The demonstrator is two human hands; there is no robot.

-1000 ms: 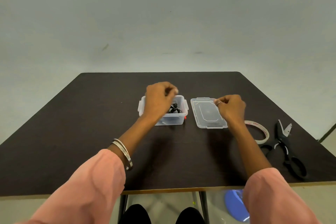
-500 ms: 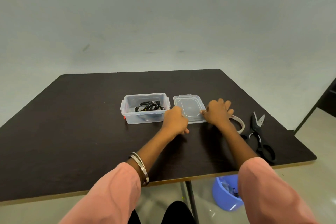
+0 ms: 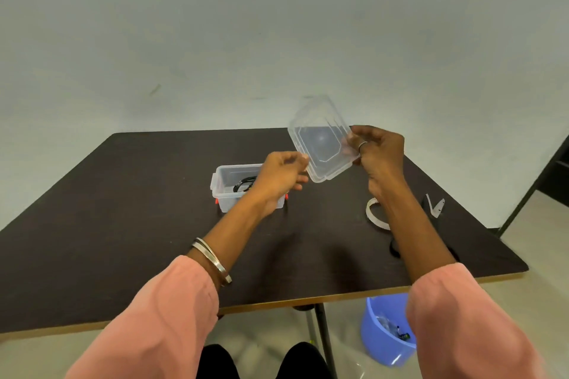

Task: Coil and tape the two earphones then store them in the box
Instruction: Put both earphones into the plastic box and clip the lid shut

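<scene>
Holding a clear lid tilted above the dark surface, both hands pinch its edges: left hand, right hand. Coiled black earphones lie inside the open box below.

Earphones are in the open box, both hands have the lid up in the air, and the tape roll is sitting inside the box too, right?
Not quite. The head view shows the tape roll lying on the table, right of the box, not inside it. The rest holds: the earphones are in the open box, and the left hand and right hand hold the lid raised.
</scene>
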